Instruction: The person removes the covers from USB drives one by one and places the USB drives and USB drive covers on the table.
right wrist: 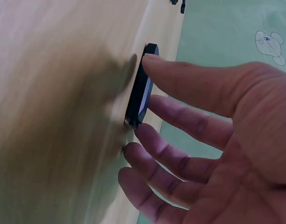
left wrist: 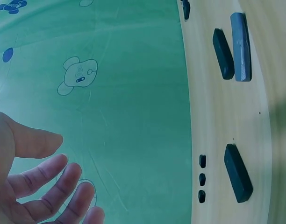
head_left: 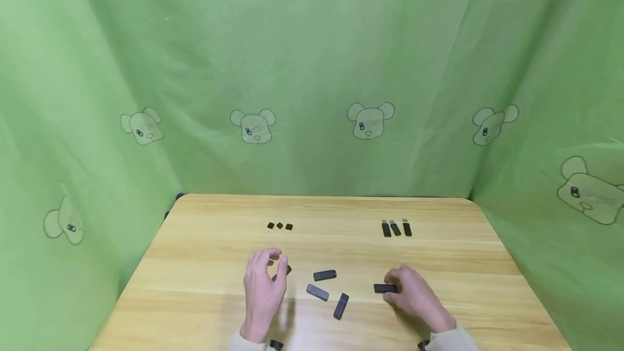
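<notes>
Loosely, right fingers (right wrist: 192,120) curl round a smooth oblong stick (right wrist: 140,93).

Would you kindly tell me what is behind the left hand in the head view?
Part of a dark stick shows beside the thumb; the left hand covers the rest.

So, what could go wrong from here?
The right hand grips a black stick near one end, so the stick might swivel or slip. The left hand hangs close to a second black stick without holding it and could nudge it. The three small dark pieces lie loose farther back and might scatter if brushed.
</notes>
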Tool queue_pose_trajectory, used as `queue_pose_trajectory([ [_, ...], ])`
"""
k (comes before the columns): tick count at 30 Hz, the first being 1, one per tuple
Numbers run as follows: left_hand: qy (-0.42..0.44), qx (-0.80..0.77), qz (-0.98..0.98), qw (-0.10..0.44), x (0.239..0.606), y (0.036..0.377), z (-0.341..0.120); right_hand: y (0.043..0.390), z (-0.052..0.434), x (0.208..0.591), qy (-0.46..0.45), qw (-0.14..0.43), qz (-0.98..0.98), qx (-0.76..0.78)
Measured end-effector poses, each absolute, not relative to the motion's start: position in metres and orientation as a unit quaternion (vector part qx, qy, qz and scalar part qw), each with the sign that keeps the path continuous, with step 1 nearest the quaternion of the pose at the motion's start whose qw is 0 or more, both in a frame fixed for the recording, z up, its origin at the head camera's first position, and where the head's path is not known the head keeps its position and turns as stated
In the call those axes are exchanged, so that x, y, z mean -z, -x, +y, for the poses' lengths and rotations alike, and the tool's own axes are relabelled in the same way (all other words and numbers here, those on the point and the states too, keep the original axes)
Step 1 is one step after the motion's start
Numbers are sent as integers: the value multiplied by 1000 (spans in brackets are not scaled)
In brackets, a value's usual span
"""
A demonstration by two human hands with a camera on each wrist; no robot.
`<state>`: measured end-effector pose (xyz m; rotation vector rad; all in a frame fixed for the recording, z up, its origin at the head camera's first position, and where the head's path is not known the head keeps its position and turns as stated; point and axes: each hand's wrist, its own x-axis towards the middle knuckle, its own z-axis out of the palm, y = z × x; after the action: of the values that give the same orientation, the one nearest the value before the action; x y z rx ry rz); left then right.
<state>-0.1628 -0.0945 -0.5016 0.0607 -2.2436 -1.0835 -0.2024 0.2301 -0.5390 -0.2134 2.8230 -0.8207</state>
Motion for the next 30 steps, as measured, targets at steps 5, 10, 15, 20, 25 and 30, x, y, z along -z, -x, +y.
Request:
queue_pose_trajectory([
  [5, -31, 411, -856, 313, 502, 156, -91, 204, 231, 539, 68, 104, 954, 274],
  [10, -38, 408, -860, 304, 503, 153, -87, 206, 232, 541, 62, 102, 955, 272],
  [15, -42, 405, -863, 299, 503, 152, -87, 207, 231, 544, 70, 95, 954, 277],
  [20, -37, 404, -864, 298, 502, 153, -87, 209, 230, 544, 79, 93, 951, 283],
  [25, -32, 405, -864, 299, 502, 154, -88, 211, 228, 540, 85, 86, 947, 298],
  [30, -26, 404, -865, 296, 500, 155, -88, 213, 224, 526, 90, 84, 941, 314],
])
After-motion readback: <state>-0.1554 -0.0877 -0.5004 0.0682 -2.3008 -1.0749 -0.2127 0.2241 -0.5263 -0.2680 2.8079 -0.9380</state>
